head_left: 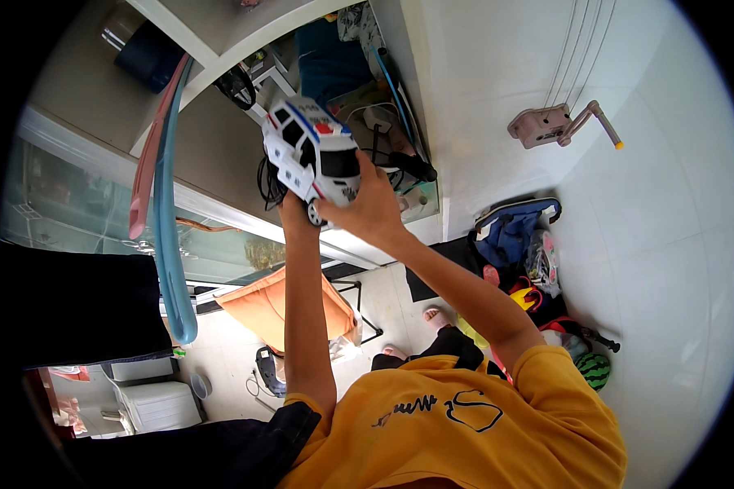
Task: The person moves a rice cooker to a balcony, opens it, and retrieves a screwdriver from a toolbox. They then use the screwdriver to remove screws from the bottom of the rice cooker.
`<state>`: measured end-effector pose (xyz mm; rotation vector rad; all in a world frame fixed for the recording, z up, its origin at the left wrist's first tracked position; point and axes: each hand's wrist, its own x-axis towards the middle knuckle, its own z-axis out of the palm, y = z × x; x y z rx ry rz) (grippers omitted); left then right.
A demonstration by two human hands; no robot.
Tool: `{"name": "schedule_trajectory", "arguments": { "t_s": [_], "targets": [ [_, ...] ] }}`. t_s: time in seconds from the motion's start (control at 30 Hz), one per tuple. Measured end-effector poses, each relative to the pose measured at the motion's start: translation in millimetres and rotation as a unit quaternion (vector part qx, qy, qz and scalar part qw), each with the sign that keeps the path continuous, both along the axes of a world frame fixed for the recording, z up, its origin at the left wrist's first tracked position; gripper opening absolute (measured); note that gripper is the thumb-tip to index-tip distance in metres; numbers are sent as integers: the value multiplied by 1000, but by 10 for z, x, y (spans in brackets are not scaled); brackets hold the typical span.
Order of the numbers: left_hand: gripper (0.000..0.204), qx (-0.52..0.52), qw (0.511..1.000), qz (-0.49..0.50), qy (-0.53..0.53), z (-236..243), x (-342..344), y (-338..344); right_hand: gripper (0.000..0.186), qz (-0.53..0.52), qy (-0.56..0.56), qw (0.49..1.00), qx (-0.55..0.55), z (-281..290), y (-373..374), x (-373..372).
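Observation:
A white toy police car with dark windows and blue and red markings is held up before an open cabinet compartment. It is tilted, and a panel like an open door sticks out from its side. My right hand grips the rear end, fingers wrapped along its edge. Underneath, my left hand supports the car; most of its fingers are hidden behind the body. Behind the car, the compartment holds a dark teal cloth, black cables and a white plug-like piece.
Pink and blue hangers dangle at the left, near dark hanging clothing. On the right wall is a pink hand crank. Below it lie a blue bag and a watermelon-patterned ball. An orange folding seat stands on the floor.

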<state>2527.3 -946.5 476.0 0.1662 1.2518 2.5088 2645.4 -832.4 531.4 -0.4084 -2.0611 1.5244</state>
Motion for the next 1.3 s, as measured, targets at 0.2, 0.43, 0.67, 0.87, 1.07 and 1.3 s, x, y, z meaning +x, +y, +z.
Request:
{"name": "schedule_trajectory", "arguments": {
  "t_s": [0.2, 0.43, 0.67, 0.87, 1.07, 1.3],
  "targets": [
    [67, 93, 993, -66, 18, 163, 248, -145, 99, -26, -101, 976, 190, -155, -109, 56],
    [60, 39, 991, -122, -30, 136, 279, -290, 101, 2, -34, 928, 371, -46, -275, 197],
    [55, 77, 995, -54, -25, -249, 172, -294, 95, 78, 28, 933, 350, -127, -169, 220],
    [44, 91, 996, -14, -4, -271, 148, -414, 48, -73, 18, 897, 435, -203, 562, 149],
    [38, 117, 992, 9, -41, -262, 167, -344, 32, 24, -264, 761, 592, -645, 997, -86],
    [37, 103, 991, 76, -26, -258, 303, -467, 23, -48, -124, 938, 319, -420, 1134, 93]
  ]
}}
